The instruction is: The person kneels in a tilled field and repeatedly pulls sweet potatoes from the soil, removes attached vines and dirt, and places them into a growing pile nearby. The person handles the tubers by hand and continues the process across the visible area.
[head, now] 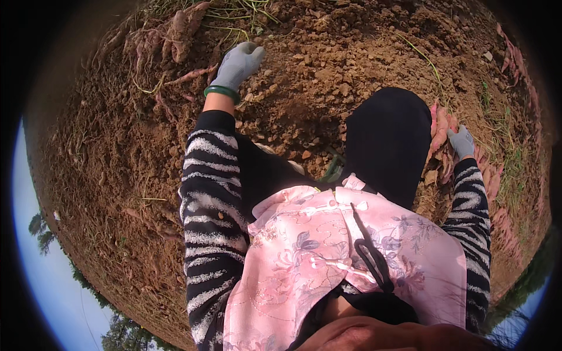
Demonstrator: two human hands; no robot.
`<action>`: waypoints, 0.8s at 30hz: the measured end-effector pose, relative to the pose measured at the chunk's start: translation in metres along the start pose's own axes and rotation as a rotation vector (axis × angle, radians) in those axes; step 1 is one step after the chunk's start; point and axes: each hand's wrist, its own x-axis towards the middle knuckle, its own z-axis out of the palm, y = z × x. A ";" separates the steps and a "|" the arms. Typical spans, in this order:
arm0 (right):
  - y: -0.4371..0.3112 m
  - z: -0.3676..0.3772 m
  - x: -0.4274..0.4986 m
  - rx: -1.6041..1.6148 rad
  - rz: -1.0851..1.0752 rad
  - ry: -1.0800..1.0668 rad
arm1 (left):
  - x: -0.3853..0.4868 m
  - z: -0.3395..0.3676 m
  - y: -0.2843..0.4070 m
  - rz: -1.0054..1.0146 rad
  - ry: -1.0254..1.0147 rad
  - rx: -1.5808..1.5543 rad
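Observation:
My left hand [240,63], in a grey knitted work glove with a green bangle at the wrist, is over the soil at the upper left. Its fingers are curled, and whether they hold anything is unclear. Just left of it lies a thin sweet potato root [192,75], and beyond that a cluster of soil-covered sweet potatoes [179,37]. My right hand [462,141], gloved the same way, is at the right beside my knee. It touches a pile of pink sweet potatoes [440,131]; its fingertips rest at their edge, and the grip cannot be made out.
Loose, clumpy brown soil [325,66] spreads in front of me. Green vines [250,13] lie at the top. More sweet potatoes [516,61] form a row along the far right, with grass and weeds [511,166] beside it. My bent knee [388,131] stands between the hands.

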 end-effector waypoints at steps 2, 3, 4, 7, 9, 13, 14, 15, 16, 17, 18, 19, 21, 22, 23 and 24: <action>-0.001 -0.009 0.001 -0.062 0.028 -0.058 | 0.013 -0.030 -0.037 -0.176 0.093 0.106; -0.003 -0.013 0.001 -0.105 0.041 -0.106 | 0.018 -0.040 -0.060 -0.262 0.153 0.165; 0.005 -0.009 -0.006 -0.078 0.034 0.006 | 0.020 -0.041 -0.075 -0.350 0.154 0.194; -0.023 -0.005 -0.002 0.077 -0.056 0.069 | 0.019 -0.055 -0.214 -0.683 0.006 0.054; -0.006 -0.020 -0.025 0.154 -0.006 0.115 | 0.025 -0.008 -0.174 -0.655 -0.162 0.232; -0.010 -0.037 -0.039 0.262 -0.049 0.205 | 0.029 0.015 -0.123 -0.732 -0.045 0.060; -0.037 -0.053 -0.051 0.315 -0.095 0.166 | 0.016 0.016 -0.127 -0.739 0.025 0.095; -0.051 -0.064 -0.059 0.368 -0.127 0.130 | 0.009 0.018 -0.126 -0.734 0.088 0.131; -0.055 -0.061 -0.054 0.385 -0.214 0.178 | 0.003 0.018 -0.128 -0.719 0.139 0.152; -0.058 -0.058 -0.050 0.398 -0.286 0.232 | 0.007 0.014 -0.127 -0.708 0.145 0.061; -0.060 -0.058 -0.046 0.411 -0.357 0.287 | 0.010 0.008 -0.129 -0.696 0.149 -0.030; -0.062 -0.060 -0.039 0.439 -0.388 0.269 | 0.017 0.004 -0.127 -0.705 0.077 -0.069; -0.086 -0.069 -0.035 0.491 -0.455 0.223 | 0.012 -0.001 -0.097 -0.611 0.006 0.065; -0.105 -0.077 -0.037 0.489 -0.482 0.218 | 0.012 0.001 -0.090 -0.501 0.012 0.236; -0.125 -0.089 -0.043 0.486 -0.506 0.218 | 0.014 0.002 -0.082 -0.383 0.022 0.403; -0.149 -0.099 -0.046 0.515 -0.578 0.234 | 0.017 0.008 -0.083 -0.288 0.084 0.372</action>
